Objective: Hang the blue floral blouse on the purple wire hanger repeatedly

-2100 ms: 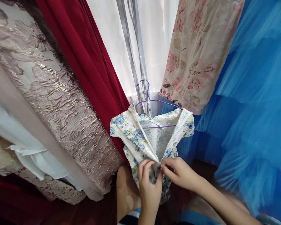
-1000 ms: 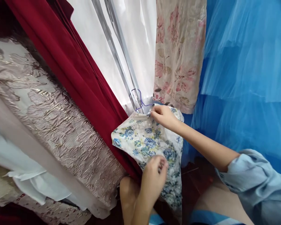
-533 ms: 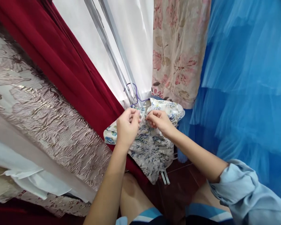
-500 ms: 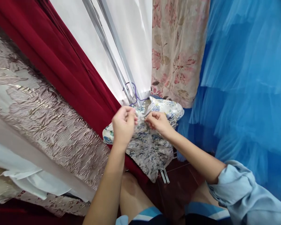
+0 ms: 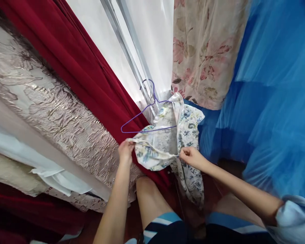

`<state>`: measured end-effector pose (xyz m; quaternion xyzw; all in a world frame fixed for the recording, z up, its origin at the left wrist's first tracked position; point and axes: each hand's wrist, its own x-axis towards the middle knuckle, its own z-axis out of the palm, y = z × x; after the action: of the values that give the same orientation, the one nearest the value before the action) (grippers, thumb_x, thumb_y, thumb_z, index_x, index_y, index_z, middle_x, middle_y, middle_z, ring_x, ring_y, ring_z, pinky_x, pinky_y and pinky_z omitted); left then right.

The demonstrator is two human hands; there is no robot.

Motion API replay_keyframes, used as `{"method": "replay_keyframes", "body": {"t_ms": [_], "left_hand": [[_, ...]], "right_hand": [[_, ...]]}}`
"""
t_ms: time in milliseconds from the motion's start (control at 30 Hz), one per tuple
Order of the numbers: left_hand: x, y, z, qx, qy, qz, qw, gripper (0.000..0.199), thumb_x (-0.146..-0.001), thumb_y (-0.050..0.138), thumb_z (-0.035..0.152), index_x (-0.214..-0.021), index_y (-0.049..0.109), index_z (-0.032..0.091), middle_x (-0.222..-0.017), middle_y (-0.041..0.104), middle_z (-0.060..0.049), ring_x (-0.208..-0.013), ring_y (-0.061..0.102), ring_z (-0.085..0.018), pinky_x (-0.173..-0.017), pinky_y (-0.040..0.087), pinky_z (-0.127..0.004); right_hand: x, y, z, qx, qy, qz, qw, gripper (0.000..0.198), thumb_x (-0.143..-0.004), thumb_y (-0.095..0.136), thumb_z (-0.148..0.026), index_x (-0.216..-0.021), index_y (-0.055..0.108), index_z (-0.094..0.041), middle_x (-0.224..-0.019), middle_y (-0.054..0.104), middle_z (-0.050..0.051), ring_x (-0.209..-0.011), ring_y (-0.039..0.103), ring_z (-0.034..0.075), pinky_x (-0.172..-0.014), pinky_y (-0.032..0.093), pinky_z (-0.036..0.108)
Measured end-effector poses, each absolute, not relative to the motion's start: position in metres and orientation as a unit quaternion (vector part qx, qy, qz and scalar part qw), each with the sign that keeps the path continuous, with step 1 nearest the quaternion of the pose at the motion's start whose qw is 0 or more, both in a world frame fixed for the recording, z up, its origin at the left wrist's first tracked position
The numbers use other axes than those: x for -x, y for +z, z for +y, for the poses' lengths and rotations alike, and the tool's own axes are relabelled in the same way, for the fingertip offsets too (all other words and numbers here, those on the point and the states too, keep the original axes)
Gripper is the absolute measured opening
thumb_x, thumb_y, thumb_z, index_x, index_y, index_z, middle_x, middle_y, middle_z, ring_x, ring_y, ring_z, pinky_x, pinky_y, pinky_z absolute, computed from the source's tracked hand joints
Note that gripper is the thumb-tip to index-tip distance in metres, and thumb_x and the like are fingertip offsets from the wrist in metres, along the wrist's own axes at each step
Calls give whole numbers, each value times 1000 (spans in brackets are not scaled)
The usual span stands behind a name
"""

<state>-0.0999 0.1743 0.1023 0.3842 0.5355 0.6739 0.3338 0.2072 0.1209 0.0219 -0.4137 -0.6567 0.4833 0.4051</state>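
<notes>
A white blouse with a blue floral print (image 5: 190, 135) hangs by one shoulder from a purple hanger (image 5: 132, 119). Its front is spread apart, and the hanger's left arm is bare. My left hand (image 5: 125, 150) is closed on the edge of the blouse's left part, pulling it out toward the lower left. My right hand (image 5: 190, 156) pinches the front edge near the middle of the blouse. Between the hands the fabric edge is stretched. The hanger's hook is around a grey metal post (image 5: 137, 51).
A dark red cloth (image 5: 73, 64) and a shiny embossed fabric (image 5: 48, 98) hang on the left. Behind the post is white cloth (image 5: 157, 44). A pink floral fabric (image 5: 205, 57) and blue tulle (image 5: 277, 84) hang on the right. Dark tiles (image 5: 213, 189) cover the floor.
The blouse's left side has come off the hanger's left arm and is pulled down. My left hand moved left and down, my right hand right and down. The blouse is opened wider.
</notes>
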Motion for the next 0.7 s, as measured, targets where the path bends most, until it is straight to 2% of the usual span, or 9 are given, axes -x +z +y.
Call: {"method": "replay_keyframes", "body": {"t_ms": [67,133,233,300,400,467,533,600,700], "left_hand": [[77,81,163,-421,614,531,405,22,-74,73,29,-75,59,12,-67,62,-3,-66,61,-14,-72,53,-30],[49,75,149,-491,556,496,451,27,-76,74,35,-80,65,10,-76,66,-7,-73,63,-17,-76,53,-32],[3,92,123,-640,473,414,441,26,-89,64,40,-89,67,14,-83,67,-4,-79,62,-16,-79,50,-28],[-25,113,106,-730,405,367,410,22,-93,60,36,-93,68,16,-88,68,-4,-85,63,-17,-82,50,-28],[-51,140,89,-813,367,319,320,24,-96,56,28,-116,67,20,-114,68,-7,-109,61,-21,-100,45,-33],[-53,144,85,-816,397,315,278,36,-97,54,25,-132,58,23,-131,61,-8,-123,55,-22,-109,39,-36],[-45,138,88,-796,428,328,275,41,-97,54,25,-139,52,24,-136,58,-9,-127,53,-23,-111,39,-37],[-33,126,93,-772,444,354,285,41,-98,53,25,-138,51,24,-137,57,-9,-127,54,-22,-110,40,-38],[-21,108,99,-757,448,384,281,41,-96,53,23,-137,51,25,-139,54,-9,-128,53,-22,-109,41,-38]], "right_hand": [[-213,15,122,437,478,-695,312,14,-77,57,-21,-64,58,-17,-54,55,-2,-51,49,12,-52,34,24],[-217,17,121,450,456,-714,280,11,-77,63,-24,-78,67,-14,-65,64,1,-59,55,15,-58,39,26],[-214,38,119,399,465,-713,342,33,-77,71,-32,-104,67,-14,-92,69,5,-80,61,19,-74,47,30],[-209,54,118,304,537,-696,368,42,-74,74,-32,-111,64,-16,-100,69,5,-91,61,21,-83,48,33],[-208,72,125,208,645,-581,451,47,-67,73,-29,-111,61,-19,-104,69,5,-97,63,24,-87,49,36],[-217,78,135,217,668,-478,528,43,-69,67,-37,-108,61,-20,-105,70,8,-96,66,27,-85,51,39],[-233,81,147,250,674,-405,564,41,-76,57,-49,-105,61,-20,-103,72,11,-94,68,30,-80,53,42],[-247,82,154,277,694,-361,558,44,-82,49,-56,-103,62,-19,-97,73,12,-90,69,30,-76,54,43],[-255,79,149,306,748,-322,492,31,-85,56,-45,-97,64,-18,-83,73,8,-77,70,24,-74,55,37]]}}
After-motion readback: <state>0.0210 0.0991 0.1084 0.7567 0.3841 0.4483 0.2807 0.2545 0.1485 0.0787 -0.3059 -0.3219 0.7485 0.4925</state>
